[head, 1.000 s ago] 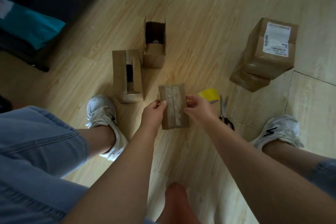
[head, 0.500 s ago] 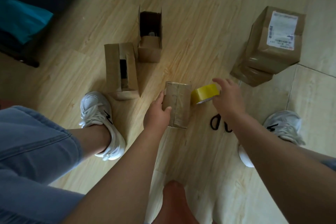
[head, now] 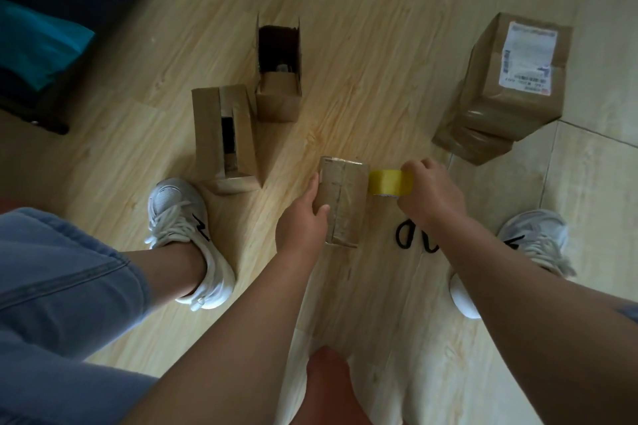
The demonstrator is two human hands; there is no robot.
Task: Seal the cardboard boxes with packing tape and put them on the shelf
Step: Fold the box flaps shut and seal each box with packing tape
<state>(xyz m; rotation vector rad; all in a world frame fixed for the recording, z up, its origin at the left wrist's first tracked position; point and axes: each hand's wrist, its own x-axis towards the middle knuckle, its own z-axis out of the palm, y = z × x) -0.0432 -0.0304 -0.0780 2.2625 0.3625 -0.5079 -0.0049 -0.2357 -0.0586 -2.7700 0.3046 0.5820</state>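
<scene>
Right grip (head: 431, 195) now holds tape (head: 388, 182); left grip (head: 300, 222) holds box (head: 347, 198).

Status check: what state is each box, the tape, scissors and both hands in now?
Held box: flaps closed, tape along the seam.
Left hand: grips the held box.
Right hand: grips the tape roll.
Tape roll: at the held box's right edge.
Slotted box: flaps ajar, gap between them.
Far box: top open.
Stacked boxes: taped shut, labelled one on top.
Scissors: on the floor, blades hidden.
</scene>
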